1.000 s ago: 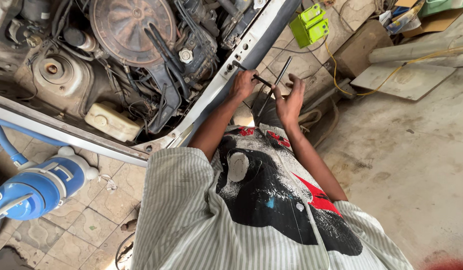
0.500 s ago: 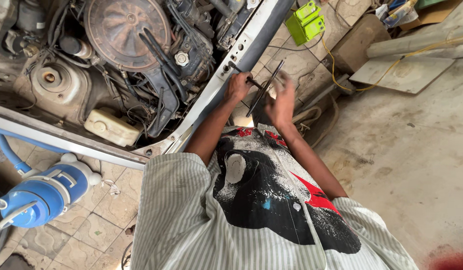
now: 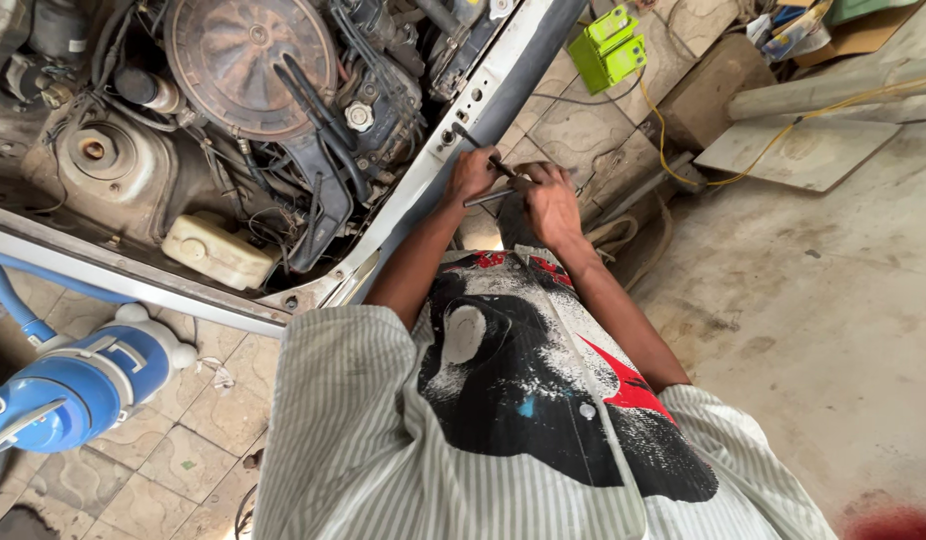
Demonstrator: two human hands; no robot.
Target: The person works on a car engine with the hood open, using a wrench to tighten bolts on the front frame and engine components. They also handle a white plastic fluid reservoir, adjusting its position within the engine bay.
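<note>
I saw my left hand gripping a dark tool against the car's front panel; my right hand clasped a thin rod beside it for leverage.

A single view from a camera worn on the person's head, looking steeply down over the chest and both arms. It faces forward and down toward the front edge of a car's engine bay. The left hand and right hand sit near the upper centre of the frame, at arm's reach. Beyond the fingers lies the engine; to their right, the concrete floor; nearest the lens, a striped shirt.
</note>
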